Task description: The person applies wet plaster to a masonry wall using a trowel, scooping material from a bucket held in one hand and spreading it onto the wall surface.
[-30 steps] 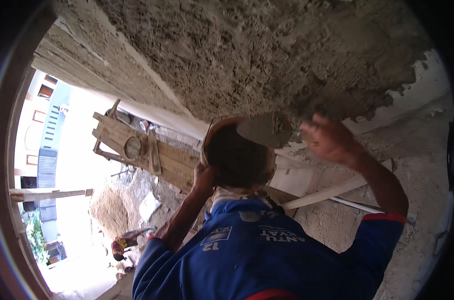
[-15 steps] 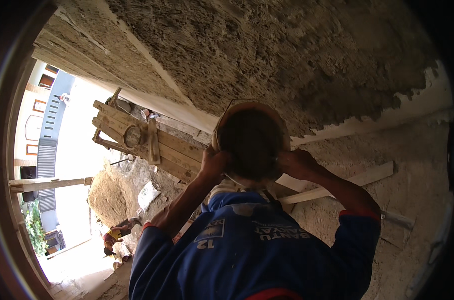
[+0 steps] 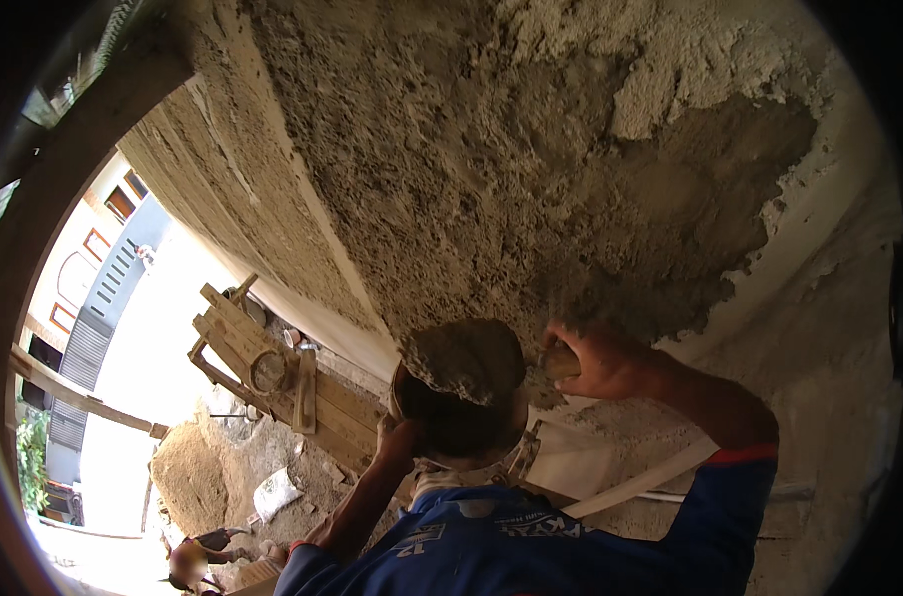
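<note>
A round bucket point(image 3: 456, 437) with dark wet mix inside is held at its left side by my left hand point(image 3: 397, 437), closed on it. My right hand point(image 3: 591, 358) is closed round a trowel handle point(image 3: 563, 364) to the right of the bucket. The trowel's blade, loaded with a thick lump of grey mortar point(image 3: 461, 363), is over the bucket's mouth. Above both hands is a rough mortar-coated wall point(image 3: 511, 149), with a darker wet patch just over my right hand and a paler strip along its right edge.
Below left lie a plank platform point(image 3: 332, 435) with a round container point(image 3: 268, 372), a sand pile point(image 3: 183, 477) and a white sack point(image 3: 275, 494). Another person point(image 3: 193, 561) bends near the pile. A wooden beam point(image 3: 84, 402) crosses at left; a pale board point(image 3: 650, 477) lies at right.
Half a second ago both hands were at the bucket; now my right hand is up to its right, with the loaded trowel above the opening. The view has shifted, so the bucket appears lower.
</note>
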Motion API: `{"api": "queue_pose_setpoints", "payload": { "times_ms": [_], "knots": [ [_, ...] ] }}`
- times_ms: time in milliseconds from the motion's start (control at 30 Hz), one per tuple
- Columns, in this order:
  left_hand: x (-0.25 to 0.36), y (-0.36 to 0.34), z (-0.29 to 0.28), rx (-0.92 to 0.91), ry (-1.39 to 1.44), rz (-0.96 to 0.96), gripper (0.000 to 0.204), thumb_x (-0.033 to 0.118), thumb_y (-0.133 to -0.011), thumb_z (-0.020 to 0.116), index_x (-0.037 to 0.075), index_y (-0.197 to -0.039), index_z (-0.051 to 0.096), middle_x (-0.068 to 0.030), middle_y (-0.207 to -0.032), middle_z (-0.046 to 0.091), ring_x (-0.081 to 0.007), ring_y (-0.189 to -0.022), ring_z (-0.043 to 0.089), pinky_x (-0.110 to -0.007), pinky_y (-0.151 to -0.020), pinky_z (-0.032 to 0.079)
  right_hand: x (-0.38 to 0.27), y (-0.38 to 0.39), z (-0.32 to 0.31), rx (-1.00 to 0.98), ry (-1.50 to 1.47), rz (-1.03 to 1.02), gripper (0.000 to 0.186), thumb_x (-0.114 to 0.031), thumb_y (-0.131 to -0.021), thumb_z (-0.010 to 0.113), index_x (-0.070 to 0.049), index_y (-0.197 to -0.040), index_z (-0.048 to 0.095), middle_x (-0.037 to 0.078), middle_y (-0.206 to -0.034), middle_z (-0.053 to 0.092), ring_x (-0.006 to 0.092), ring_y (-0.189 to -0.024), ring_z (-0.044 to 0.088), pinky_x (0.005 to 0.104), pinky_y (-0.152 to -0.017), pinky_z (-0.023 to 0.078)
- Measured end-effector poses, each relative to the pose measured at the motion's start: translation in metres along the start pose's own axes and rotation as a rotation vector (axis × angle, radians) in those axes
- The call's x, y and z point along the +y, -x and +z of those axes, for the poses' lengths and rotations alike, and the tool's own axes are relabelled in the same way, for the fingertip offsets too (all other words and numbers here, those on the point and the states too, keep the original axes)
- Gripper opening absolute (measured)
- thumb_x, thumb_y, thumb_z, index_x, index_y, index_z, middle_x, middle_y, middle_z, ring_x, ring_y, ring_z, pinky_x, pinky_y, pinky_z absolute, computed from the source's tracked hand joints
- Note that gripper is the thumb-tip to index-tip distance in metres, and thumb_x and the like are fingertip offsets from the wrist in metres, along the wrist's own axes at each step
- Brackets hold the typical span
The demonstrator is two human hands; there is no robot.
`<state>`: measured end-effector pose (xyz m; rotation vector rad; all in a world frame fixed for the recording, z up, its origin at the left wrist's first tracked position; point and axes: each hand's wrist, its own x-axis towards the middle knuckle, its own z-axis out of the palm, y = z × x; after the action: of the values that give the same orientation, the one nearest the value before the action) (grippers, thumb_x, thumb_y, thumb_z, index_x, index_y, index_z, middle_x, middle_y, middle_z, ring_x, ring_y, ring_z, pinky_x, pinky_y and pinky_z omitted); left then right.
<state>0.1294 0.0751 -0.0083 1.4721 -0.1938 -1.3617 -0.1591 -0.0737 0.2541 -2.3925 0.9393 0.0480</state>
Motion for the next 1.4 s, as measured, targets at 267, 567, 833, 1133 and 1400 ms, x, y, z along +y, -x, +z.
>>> {"api": "queue_pose_setpoints", "payload": {
  "times_ms": [267,567,833,1133,1400],
  "knots": [
    [0.012,0.037,-0.001,0.211,-0.04,0.068,0.027,0.005,-0.073,0.065,-0.001,-0.098,0.059,-0.0079,-0.076,0.062,-0.0183,-0.061,0.062,-0.033,-0.05,0.05,-0.091,0.024,-0.142,0.275,0.079,-0.564,0.038,-0.023,-0.079,0.073,-0.002,-0.108,0.06,0.011,-0.082,0.064,0.0206,-0.072,0.064,0.035,-0.067,0.052],
    [-0.013,0.046,-0.008,0.229,0.139,0.154,0.006,0.005,-0.074,0.064,0.0,-0.076,0.061,-0.0068,-0.068,0.059,-0.0164,-0.052,0.057,-0.03,-0.042,0.044,-0.054,0.007,-0.239,0.937,-0.037,-0.137,0.061,-0.039,-0.088,0.061,0.005,-0.129,0.047,0.014,-0.087,0.064,0.0127,-0.054,0.056,0.0225,-0.047,0.05],
    [-0.084,-0.021,-0.066,-0.071,-0.545,0.643,0.012,0.007,-0.075,0.065,0.003,-0.086,0.064,-0.0047,-0.074,0.061,-0.0141,-0.065,0.061,-0.028,-0.056,0.048,-0.036,0.029,-0.199,0.781,-0.011,-0.011,0.067,-0.035,-0.083,0.067,0.002,-0.134,0.044,0.013,-0.093,0.062,0.0099,-0.068,0.057,0.0261,-0.055,0.051],
    [0.023,0.034,0.027,-0.041,-0.124,0.052,0.013,0.006,-0.077,0.056,0.002,-0.089,0.06,-0.002,-0.071,0.057,-0.0119,-0.062,0.056,-0.025,-0.05,0.044,0.044,-0.013,0.058,0.015,0.838,-0.007,0.039,-0.013,-0.083,0.06,-0.004,-0.121,0.058,0.016,-0.096,0.06,0.027,-0.085,0.063,0.0377,-0.072,0.055],
    [0.039,0.035,0.042,-0.09,-0.087,0.211,0.014,0.004,-0.074,0.056,0.002,-0.087,0.06,-0.0018,-0.066,0.056,-0.0107,-0.051,0.053,-0.024,-0.041,0.039,0.07,-0.056,0.173,-0.232,0.327,0.056,0.03,-0.014,-0.082,0.059,-0.008,-0.111,0.061,0.02,-0.094,0.062,0.0363,-0.088,0.064,0.045,-0.072,0.052]
  ]
}}
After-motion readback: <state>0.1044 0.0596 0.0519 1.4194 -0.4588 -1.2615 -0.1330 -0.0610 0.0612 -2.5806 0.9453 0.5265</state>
